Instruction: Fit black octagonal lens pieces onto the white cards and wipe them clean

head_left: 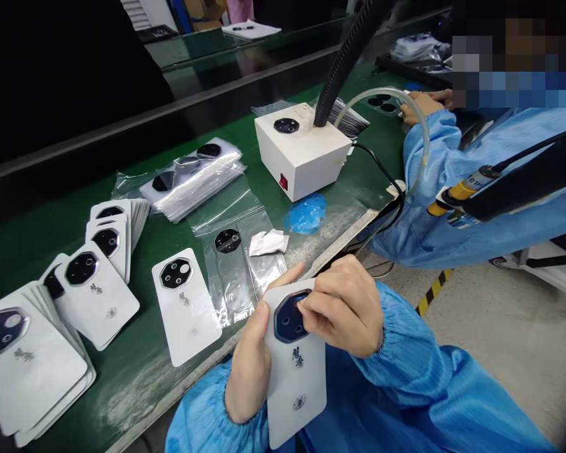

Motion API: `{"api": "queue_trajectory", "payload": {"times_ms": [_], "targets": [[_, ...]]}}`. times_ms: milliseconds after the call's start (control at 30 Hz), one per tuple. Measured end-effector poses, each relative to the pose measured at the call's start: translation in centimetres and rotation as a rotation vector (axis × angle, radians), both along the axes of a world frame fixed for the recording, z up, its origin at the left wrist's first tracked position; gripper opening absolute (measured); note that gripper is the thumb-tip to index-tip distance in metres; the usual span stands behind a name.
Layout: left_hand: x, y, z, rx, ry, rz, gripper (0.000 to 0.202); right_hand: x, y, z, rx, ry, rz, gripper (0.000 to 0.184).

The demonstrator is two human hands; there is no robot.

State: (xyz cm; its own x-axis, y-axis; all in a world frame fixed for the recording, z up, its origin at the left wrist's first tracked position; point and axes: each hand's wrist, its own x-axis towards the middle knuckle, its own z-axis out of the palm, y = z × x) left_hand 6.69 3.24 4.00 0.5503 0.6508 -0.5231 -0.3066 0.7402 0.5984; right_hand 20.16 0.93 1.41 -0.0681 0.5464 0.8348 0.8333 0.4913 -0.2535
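My left hand [249, 365] grips a white phone back cover [287, 384] along its left edge, tilted in front of my lap. A dark octagonal camera plate [287, 319] sits at the cover's upper end, with dark lettering and a small round mark lower down. Closed in a pinch, my right hand [346, 308] presses its fingertips on the plate's upper right part; whatever they pinch is hidden. On the bench nearby lies another white phone back cover [188, 321]. Right of it, a clear plastic film [233, 283] carries one dark camera lens cover [227, 240].
Stacked phone back covers [42, 377] fill the left of the green bench. Behind are bagged films [193, 182], a white box [302, 154] with a black hose [346, 56], crumpled tissue [268, 242] and a blue patch [306, 214]. A co-worker's blue sleeve [434, 145] is at right.
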Motion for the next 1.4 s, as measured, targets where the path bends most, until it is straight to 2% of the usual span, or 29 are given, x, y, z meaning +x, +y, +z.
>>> {"api": "queue_trajectory", "payload": {"times_ms": [233, 433, 533, 667, 733, 800, 867, 967, 1067, 1267, 1400], "targets": [[0.0, 0.3, 0.3, -0.058, 0.013, 0.038, 0.046, 0.0, -0.5, -0.2, -0.062, -0.056, 0.074, 0.008], [0.3, 1.3, -0.7, 0.039, 0.059, 0.089, 0.053, -0.5, -1.0, -0.6, -0.085, -0.051, 0.193, 0.010], [0.1, 2.5, -0.9, 0.072, 0.073, 0.138, 0.054, -1.1, -2.1, -0.3, -0.168, 0.058, 0.322, 0.016], [-0.5, 3.4, 0.3, 0.071, -0.002, 0.135, 0.059, -1.1, -3.4, -0.1, -0.195, 0.423, 0.488, 0.021], [-0.6, 3.2, 1.3, 0.025, -0.055, 0.085, 0.062, 0.0, -3.0, -0.7, -0.177, 0.697, 0.443, 0.018], [-0.4, 2.6, 2.3, -0.045, -0.071, 0.046, 0.063, 1.4, -1.7, -1.9, -0.155, 0.913, 0.277, 0.019], [-0.1, 2.0, 3.0, -0.092, -0.074, 0.018, 0.063, 2.9, 0.0, -3.4, -0.177, 0.959, 0.163, 0.015], [0.4, 1.5, 3.5, -0.100, -0.112, -0.047, 0.066, 4.4, 2.3, -5.7, -0.218, 0.922, 0.046, 0.012], [0.7, 1.3, 3.6, -0.107, -0.138, -0.077, 0.065, 5.0, 3.7, -7.1, -0.259, 0.845, -0.066, 0.011], [0.7, 1.2, 3.7, -0.121, -0.185, -0.089, 0.064, 5.1, 5.1, -7.6, -0.320, 0.600, -0.194, 0.005], [0.9, 1.2, 2.8, -0.109, -0.192, -0.138, 0.069, 4.5, 5.8, -7.7, -0.315, 0.433, -0.243, 0.005]]}}
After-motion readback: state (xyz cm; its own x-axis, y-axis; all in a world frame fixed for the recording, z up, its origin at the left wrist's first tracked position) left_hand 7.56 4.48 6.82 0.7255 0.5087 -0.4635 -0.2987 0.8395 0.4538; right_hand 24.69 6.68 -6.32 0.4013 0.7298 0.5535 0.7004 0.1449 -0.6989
